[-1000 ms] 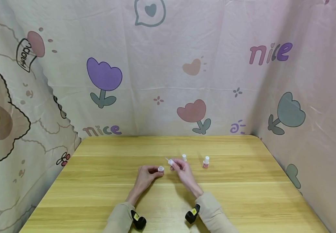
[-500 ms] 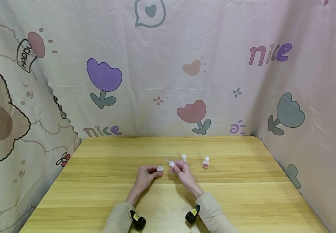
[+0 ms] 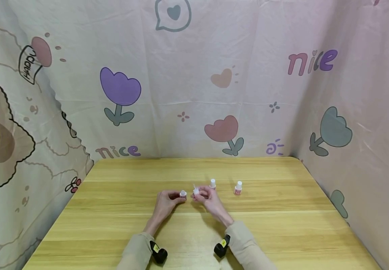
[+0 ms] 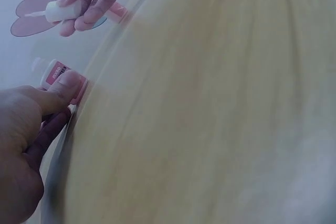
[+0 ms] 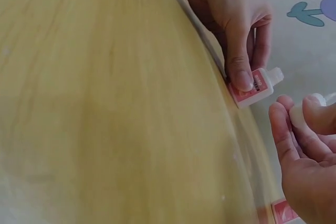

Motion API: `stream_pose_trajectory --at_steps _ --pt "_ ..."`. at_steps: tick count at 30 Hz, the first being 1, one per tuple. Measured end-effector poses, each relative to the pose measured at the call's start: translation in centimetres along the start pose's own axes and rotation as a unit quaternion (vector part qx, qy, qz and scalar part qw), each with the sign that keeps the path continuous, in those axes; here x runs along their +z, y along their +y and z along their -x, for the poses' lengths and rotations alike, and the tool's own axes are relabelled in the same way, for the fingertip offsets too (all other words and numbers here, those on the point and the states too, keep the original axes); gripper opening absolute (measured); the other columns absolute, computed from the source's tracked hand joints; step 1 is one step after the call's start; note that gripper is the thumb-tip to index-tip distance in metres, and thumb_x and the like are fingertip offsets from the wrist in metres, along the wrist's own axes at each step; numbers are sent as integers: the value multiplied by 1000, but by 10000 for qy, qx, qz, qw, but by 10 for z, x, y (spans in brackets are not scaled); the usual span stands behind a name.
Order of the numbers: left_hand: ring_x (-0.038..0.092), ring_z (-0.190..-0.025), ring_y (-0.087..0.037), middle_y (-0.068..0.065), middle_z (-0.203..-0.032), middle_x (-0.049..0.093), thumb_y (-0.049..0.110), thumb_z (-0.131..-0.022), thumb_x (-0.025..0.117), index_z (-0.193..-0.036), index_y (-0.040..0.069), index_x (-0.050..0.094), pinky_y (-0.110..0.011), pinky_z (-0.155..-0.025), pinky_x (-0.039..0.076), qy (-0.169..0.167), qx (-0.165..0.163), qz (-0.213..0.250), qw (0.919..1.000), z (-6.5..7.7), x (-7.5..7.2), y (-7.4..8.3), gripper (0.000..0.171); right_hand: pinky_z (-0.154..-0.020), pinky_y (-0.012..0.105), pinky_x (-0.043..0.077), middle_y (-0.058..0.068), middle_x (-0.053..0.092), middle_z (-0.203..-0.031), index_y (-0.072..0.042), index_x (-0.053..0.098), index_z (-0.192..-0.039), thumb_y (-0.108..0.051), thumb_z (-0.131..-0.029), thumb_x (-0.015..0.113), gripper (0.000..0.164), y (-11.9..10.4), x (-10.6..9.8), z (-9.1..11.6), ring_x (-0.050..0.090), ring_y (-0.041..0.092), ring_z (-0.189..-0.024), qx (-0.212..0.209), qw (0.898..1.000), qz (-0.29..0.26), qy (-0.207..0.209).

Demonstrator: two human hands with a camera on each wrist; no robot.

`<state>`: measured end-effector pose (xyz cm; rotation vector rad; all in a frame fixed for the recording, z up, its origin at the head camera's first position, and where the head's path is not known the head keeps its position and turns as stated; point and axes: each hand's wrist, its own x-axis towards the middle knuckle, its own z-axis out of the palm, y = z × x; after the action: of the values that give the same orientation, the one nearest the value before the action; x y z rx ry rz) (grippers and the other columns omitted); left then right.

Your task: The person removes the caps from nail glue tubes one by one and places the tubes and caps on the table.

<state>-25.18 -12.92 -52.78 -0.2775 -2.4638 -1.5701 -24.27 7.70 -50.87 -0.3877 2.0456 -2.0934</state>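
Observation:
My left hand (image 3: 165, 205) pinches a small white bottle with a pink label (image 3: 183, 194) between thumb and fingers. Its cap is off, and the pale neck shows in the right wrist view, where the bottle (image 5: 251, 89) leans. Just right of it, my right hand (image 3: 212, 201) pinches the white cap (image 3: 196, 191), whose thin applicator points up and away from the bottle. In the left wrist view the cap (image 4: 63, 11) is apart from the bottle (image 4: 54, 75), with the applicator pointing left.
Two more capped bottles stand upright on the wooden table (image 3: 120, 225): one bottle (image 3: 213, 183) just behind my right hand, partly hidden, and another bottle (image 3: 238, 188) farther right. Printed cloth (image 3: 181, 75) hangs behind the table and at both sides.
Both hands have shifted slightly left, carrying the bottle and the cap. The cap has turned so that its applicator points more upright than before. The two standing bottles stay in place.

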Motion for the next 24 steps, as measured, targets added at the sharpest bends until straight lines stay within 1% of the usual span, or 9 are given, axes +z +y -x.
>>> stream_pose_trajectory --at_steps 4,8,11,15,17,19,21,24 --pt "74 -80 -16 -9 -88 79 10 -78 85 -91 8 80 -19 -72 55 -27 -140 -14 9999 -3 -2 0 14 -97 40 56 34 66 -119 12 51 -126 6 -93 62 36 2 0 -1 65 46 -111 -27 9998 198 -5" --pt "75 -83 -17 -9 -89 79 10 -78 85 -92 7 80 -19 -74 55 -53 -148 -19 9999 -6 -3 -2 15 -91 32 58 33 68 -117 11 53 -122 7 -89 66 35 7 0 -4 69 42 -106 2 9996 273 -6" --pt "75 -83 -17 -9 -89 79 9 -79 85 -92 7 80 -19 -74 55 -55 -108 -1 9999 -8 -3 -5 14 -86 26 58 32 69 -114 10 55 -120 6 -88 68 35 10 0 -5 72 32 -99 31 9994 344 -18" --pt "74 -82 -17 -8 -88 79 8 -78 85 -91 7 80 -19 -74 55 -82 -27 59 9999 -10 -5 -6 13 -85 25 58 30 69 -113 9 58 -119 2 -88 71 34 10 0 -7 71 20 -95 50 9981 616 4" --pt "74 -82 -16 -8 -87 79 7 -78 85 -91 8 80 -18 -74 55 -122 -36 92 9999 -10 -6 -5 13 -87 26 57 28 68 -114 8 59 -118 2 -88 71 33 9 1 -8 69 19 -96 56 9973 736 24" --pt "74 -82 -15 -8 -88 79 6 -78 84 -91 8 80 -18 -75 55 -151 -75 112 9998 -12 -7 -5 14 -88 27 57 26 68 -115 7 61 -117 1 -88 72 32 9 2 -10 69 22 -99 -4 9960 891 59" --pt "74 -83 -15 -8 -88 80 6 -79 84 -91 8 80 -18 -76 55 -161 -144 131 9997 -13 -8 -5 14 -87 25 57 26 68 -114 7 62 -117 1 -88 72 31 8 4 -12 69 25 -100 -60 9952 969 86" --pt "74 -83 -15 -9 -90 79 6 -80 83 -93 6 79 -18 -76 55 -151 -202 145 9996 -14 -9 -6 14 -82 20 55 29 69 -110 9 62 -115 1 -88 72 30 9 7 -16 68 31 -98 -224 9932 1134 111"
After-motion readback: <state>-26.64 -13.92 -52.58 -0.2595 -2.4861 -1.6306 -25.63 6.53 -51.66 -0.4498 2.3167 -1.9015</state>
